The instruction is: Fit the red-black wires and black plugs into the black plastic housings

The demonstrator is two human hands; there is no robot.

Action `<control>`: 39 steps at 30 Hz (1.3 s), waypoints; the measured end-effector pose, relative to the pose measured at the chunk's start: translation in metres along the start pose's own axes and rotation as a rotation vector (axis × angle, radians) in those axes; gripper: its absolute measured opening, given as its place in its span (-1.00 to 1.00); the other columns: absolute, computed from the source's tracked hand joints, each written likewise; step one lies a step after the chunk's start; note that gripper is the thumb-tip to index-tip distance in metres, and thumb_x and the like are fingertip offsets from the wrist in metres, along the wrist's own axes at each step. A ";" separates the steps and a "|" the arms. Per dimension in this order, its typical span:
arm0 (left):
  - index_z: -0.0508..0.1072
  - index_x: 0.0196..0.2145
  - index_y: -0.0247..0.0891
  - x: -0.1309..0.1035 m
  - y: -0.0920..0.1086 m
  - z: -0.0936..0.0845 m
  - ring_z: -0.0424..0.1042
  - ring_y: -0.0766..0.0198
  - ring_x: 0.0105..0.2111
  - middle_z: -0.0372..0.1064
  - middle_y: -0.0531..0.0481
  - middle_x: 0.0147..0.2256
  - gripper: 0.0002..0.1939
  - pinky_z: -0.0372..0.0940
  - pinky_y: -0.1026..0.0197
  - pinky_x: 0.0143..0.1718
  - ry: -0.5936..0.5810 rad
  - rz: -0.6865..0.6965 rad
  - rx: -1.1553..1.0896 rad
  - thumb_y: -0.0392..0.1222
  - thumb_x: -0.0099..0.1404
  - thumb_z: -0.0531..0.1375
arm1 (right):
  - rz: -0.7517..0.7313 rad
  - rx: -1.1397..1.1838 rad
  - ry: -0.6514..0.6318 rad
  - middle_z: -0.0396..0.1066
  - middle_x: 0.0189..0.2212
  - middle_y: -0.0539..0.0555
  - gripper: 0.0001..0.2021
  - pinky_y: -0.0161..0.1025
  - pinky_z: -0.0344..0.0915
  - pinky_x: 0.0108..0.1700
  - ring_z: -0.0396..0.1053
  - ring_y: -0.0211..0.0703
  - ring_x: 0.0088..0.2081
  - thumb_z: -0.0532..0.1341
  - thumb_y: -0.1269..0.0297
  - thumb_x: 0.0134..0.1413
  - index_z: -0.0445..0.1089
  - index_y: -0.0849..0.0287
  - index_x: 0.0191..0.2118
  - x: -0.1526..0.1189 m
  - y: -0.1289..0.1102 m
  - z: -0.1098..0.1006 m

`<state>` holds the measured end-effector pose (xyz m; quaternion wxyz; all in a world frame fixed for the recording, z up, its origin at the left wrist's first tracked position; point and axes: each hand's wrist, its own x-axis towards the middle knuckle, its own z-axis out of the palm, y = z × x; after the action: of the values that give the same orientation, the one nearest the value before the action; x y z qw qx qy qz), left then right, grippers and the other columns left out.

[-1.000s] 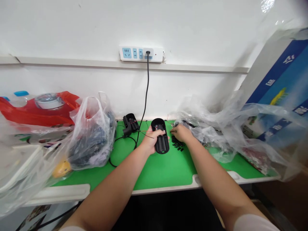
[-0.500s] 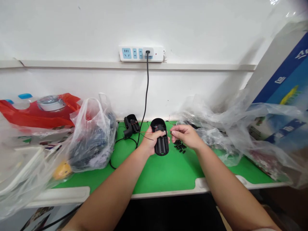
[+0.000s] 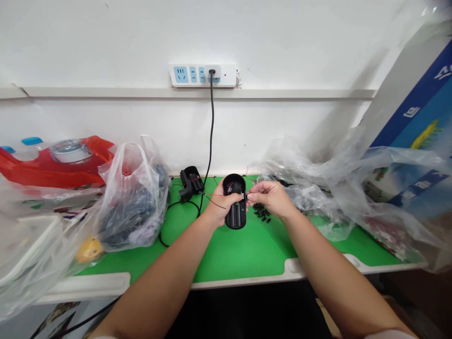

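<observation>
My left hand point(image 3: 223, 207) is closed around a black plastic housing point(image 3: 236, 217), its thumb lying across the open inside. Thin red and black wires trail from the housing's left side over my fingers. At the housing's right edge, my right hand point(image 3: 268, 197) pinches with thumb and forefinger; what sits between those fingertips is too small to name. Several small black parts point(image 3: 262, 214) lie in a heap on the green mat point(image 3: 243, 259) just below my right hand. Behind my left hand stands another black housing point(image 3: 193, 179) with wires and a cylindrical piece.
A power strip point(image 3: 203, 75) on the wall feeds a black cable point(image 3: 212, 127) running down to the mat. Filled plastic bags point(image 3: 137, 202) and a red bag point(image 3: 52, 165) crowd the left. Clear plastic wrapping point(image 3: 310, 197) and a large blue-white box point(image 3: 416, 117) stand at the right.
My right hand has moved left so its fingertips now meet the housing's right edge. The housing has tilted slightly in my left hand.
</observation>
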<state>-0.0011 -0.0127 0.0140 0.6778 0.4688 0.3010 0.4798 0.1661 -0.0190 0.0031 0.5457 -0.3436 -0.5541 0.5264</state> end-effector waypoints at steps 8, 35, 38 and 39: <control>0.17 -0.01 -0.15 0.000 0.000 0.000 0.42 0.22 -0.57 0.32 0.07 -0.43 -0.38 0.39 0.08 -0.54 -0.016 -0.012 0.026 -0.30 -0.05 0.26 | 0.040 -0.078 0.061 0.45 -0.57 0.04 -0.75 -0.19 0.44 -0.39 0.45 -0.15 -0.51 0.43 0.25 -0.33 0.42 0.24 -0.47 -0.002 -0.006 0.003; 0.12 -0.17 -0.20 -0.002 0.003 0.001 0.43 0.17 -0.59 0.33 0.09 -0.55 -0.51 0.37 0.11 -0.55 0.024 -0.018 0.007 -0.25 -0.03 0.27 | 0.096 0.172 0.038 0.40 -0.60 0.02 -0.76 -0.27 0.29 -0.46 0.31 -0.28 -0.58 0.39 0.19 -0.23 0.48 0.24 -0.42 -0.005 0.002 0.022; 0.11 -0.21 -0.22 -0.003 0.004 0.003 0.42 0.19 -0.59 0.36 0.06 -0.56 -0.57 0.37 0.13 -0.55 0.014 -0.022 -0.005 -0.27 0.00 0.24 | 0.105 0.222 0.022 0.41 -0.59 0.04 -0.78 -0.29 0.29 -0.46 0.32 -0.29 -0.57 0.39 0.23 -0.21 0.48 0.25 -0.41 -0.005 0.002 0.022; 0.11 -0.23 -0.23 -0.004 0.005 0.004 0.42 0.19 -0.58 0.36 0.04 -0.56 -0.58 0.37 0.14 -0.55 0.016 -0.027 -0.012 -0.27 0.00 0.24 | 0.109 0.234 0.015 0.41 -0.59 0.04 -0.79 -0.30 0.29 -0.46 0.33 -0.29 -0.57 0.39 0.24 -0.20 0.48 0.26 -0.40 -0.005 0.002 0.022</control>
<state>-0.0011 -0.0168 0.0197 0.6846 0.4568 0.3095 0.4762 0.1450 -0.0280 0.0029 0.5566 -0.3114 -0.4654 0.6138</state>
